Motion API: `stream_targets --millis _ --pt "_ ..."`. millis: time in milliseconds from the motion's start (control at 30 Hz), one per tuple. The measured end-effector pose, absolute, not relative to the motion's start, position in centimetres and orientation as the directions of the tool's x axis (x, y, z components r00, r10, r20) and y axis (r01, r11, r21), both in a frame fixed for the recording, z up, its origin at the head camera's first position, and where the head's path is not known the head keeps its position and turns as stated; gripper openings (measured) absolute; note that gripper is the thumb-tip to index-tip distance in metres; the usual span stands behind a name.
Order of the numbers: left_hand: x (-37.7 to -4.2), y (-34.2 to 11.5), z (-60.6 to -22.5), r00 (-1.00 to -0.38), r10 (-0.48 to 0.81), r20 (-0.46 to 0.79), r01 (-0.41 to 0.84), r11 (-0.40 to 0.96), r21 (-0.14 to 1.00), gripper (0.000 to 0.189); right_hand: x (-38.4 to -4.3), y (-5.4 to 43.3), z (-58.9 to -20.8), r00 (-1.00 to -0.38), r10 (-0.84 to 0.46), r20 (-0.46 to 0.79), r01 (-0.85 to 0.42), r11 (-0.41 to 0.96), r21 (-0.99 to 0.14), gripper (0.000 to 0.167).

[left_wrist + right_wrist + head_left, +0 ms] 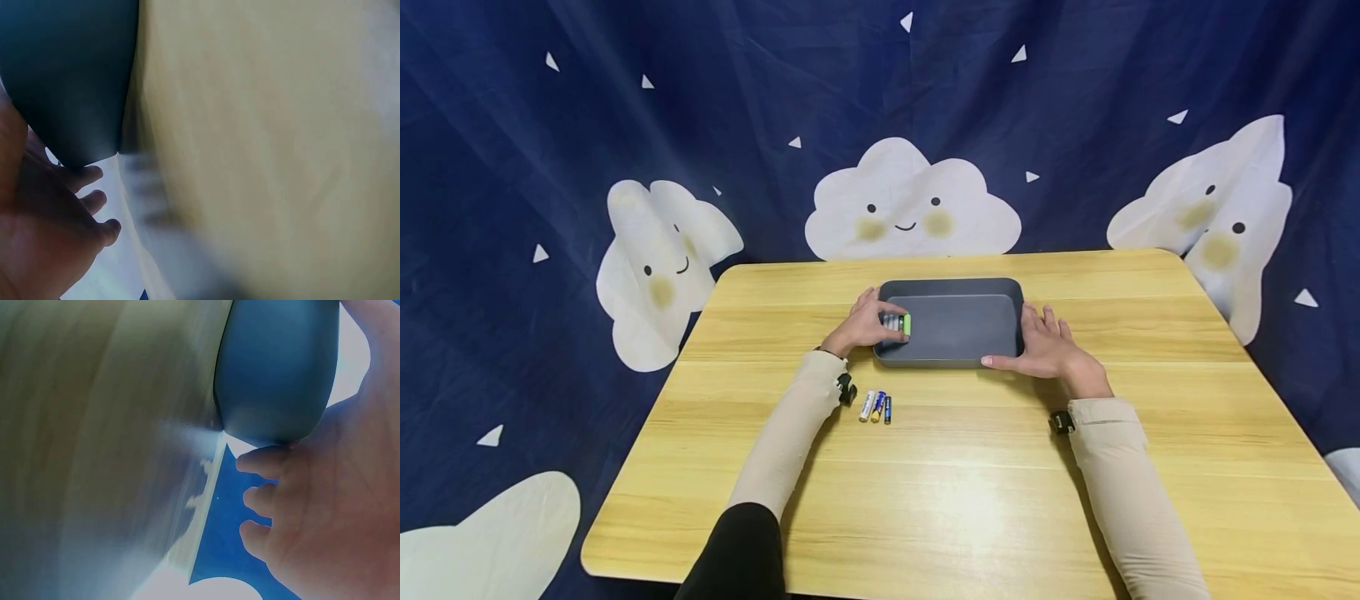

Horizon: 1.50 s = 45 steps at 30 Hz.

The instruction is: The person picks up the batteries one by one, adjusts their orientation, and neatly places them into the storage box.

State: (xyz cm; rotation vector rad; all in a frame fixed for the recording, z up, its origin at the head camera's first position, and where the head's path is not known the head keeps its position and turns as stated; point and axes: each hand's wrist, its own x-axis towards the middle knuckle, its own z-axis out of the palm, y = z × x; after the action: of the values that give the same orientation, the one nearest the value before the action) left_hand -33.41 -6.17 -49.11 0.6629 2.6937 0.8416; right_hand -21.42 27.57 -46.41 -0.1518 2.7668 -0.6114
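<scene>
A shallow dark grey rectangular tray (pixel 958 327) is on the table between the two hands. At its left end is my left hand (pixel 862 325), with index finger and thumb reaching over the wall and pinching a row of batteries (pixel 892 322). Several grey ones show, with a light green one at the row's right side. The other left fingers (pixel 94 201) stay outside the tray's end. My right hand (pixel 1047 346) rests against the tray's right end, thumb along the front wall and fingers spread almost straight beside the end wall.
Three loose batteries (pixel 877 407), of white, blue-and-gold and dark blue colouring, lie in front of the tray's left end, near the left wrist. The wooden table (pixel 970 467) has rounded corners, and a dark blue cloud-print curtain (pixel 760 92) hangs behind it.
</scene>
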Motion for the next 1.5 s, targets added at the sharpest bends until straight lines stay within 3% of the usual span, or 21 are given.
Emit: stream_targets --millis 600,933,1500 --pt "-33.4 -6.7 -48.8 -0.853 0.515 -0.082 0.389 0.734 0.556 0.065 -21.3 27.5 -46.2 -0.947 -0.175 -0.269 -0.042 0.9 -0.435 0.14" --pt "-32.9 -8.6 -47.9 -0.874 0.485 -0.024 0.347 0.659 0.668 0.067 -21.2 27.4 -46.2 -0.947 -0.182 -0.266 -0.05 0.898 -0.438 0.139" --pt "-29.1 -13.8 -46.3 -0.841 0.534 0.088 0.444 0.587 0.677 0.06 -21.6 27.6 -46.4 -0.95 -0.197 -0.244 -0.092 0.919 -0.384 0.14"
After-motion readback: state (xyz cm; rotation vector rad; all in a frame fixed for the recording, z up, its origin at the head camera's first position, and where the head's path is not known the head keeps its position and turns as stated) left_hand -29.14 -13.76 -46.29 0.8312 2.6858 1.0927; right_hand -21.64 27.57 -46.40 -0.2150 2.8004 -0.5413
